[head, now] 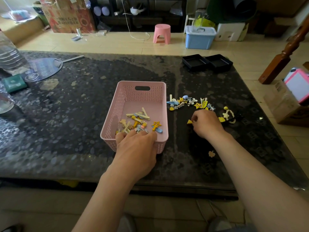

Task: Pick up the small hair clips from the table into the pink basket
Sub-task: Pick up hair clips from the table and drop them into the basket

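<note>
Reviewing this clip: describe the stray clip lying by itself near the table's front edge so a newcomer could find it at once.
Start at the pink basket in the middle of the dark table, then look right and toward the person, just left of the right forearm. There lies a pale cream clip, leaf- or apple-shaped. Unlike the other loose clips clustered beyond the right hand, it sits alone.

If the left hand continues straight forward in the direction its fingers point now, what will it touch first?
Probably the hair clips lying inside the pink basket. The left hand already reaches over the near rim, fingers aimed at that pile; depth is uncertain.
</note>
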Demonstrator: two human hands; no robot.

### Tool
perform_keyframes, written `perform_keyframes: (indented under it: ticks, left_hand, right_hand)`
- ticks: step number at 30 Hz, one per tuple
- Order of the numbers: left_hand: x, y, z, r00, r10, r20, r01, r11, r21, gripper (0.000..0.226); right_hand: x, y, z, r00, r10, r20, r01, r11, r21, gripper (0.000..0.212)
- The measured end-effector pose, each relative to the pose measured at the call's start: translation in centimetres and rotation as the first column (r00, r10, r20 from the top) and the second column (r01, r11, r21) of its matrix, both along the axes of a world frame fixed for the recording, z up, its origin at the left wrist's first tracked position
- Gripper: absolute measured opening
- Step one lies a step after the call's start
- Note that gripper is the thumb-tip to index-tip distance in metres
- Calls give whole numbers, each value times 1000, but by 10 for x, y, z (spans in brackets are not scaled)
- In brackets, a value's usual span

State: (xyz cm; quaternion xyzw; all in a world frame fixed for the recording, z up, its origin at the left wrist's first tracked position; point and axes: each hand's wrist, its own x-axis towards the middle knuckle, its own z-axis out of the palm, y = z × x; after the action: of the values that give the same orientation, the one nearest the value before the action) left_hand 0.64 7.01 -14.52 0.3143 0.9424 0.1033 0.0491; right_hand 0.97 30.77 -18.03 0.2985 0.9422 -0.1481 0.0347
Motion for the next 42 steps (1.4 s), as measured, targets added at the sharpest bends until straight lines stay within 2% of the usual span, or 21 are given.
perform_keyframes:
  ticks: [3,5,9,12,15,17,19,21,23,25,27,29,31,34,36,38,42]
  left_hand:
    - [0,0,0,1000,1,-1,-1,1000,0,11]
    - [0,0,0,1000,2,5,-2,1000,-4,11]
    - [0,0,0,1000,-4,2,4,1000,-4,11]
    - [0,0,0,1000,-4,-1,4,1000,-11,12]
    - [0,0,0,1000,0,5,0,1000,-11,14]
    - [0,0,0,1000,-2,4,3,1000,-13,14]
    - [1,0,0,1000,-6,-3,6,1000,-11,13]
    - [1,-1,0,1000,-6,-12,6,1000,-8,14]
    - [1,-1,0,1000,-6,-15,5,1000,-11,16]
    - [1,-1,0,1000,-10,-4,9,1000,-12,15]
    - [1,-2,0,1000,-14,-8,14,1000,-3,14]
    - [1,-2,-1,1000,-8,-11,8,1000,0,15]
    - [0,-2,-1,1000,-6,-7,6,1000,-3,16]
    - [0,-1,0,1000,-6,8,6,1000,-5,17]
    - [0,-1,0,1000,-5,12,5,1000,-5,17]
    - [-1,0,-1,1000,-3,14,3,1000,-5,16]
    - [0,-1,-1,1000,-6,9,6,1000,9,14]
  right_hand:
    - [3,3,0,997,-58,-47,55,996,-70,20]
    - [3,6,1,985,-128,-115,107,980,-170,15]
    - [3,12,13,903,-370,-217,213,825,-523,13]
    - [2,10,34,841,-428,-331,122,746,-655,17]
    - [-1,-13,58,824,-380,-421,-38,704,-709,15]
    - [-4,-36,68,825,-288,-486,-136,734,-666,12]
    - [-5,-58,71,840,-108,-532,-263,777,-572,18]
    - [-6,-74,70,849,75,-523,-391,754,-527,34]
    - [-8,-78,67,839,141,-526,-448,728,-519,41]
    - [-10,-71,64,835,131,-535,-402,808,-430,42]
    - [-11,-53,55,867,100,-488,-262,925,-275,47]
    - [-11,-29,38,939,40,-341,-89,987,-131,65]
    - [-7,-6,16,991,-48,-121,41,997,-58,88]
    - [2,17,-11,988,-110,111,115,993,-33,103]
    - [4,21,-18,979,-87,182,85,996,18,95]
    - [1,21,-21,981,-41,190,27,997,75,78]
    - [-4,18,-22,999,45,26,-48,994,94,42]
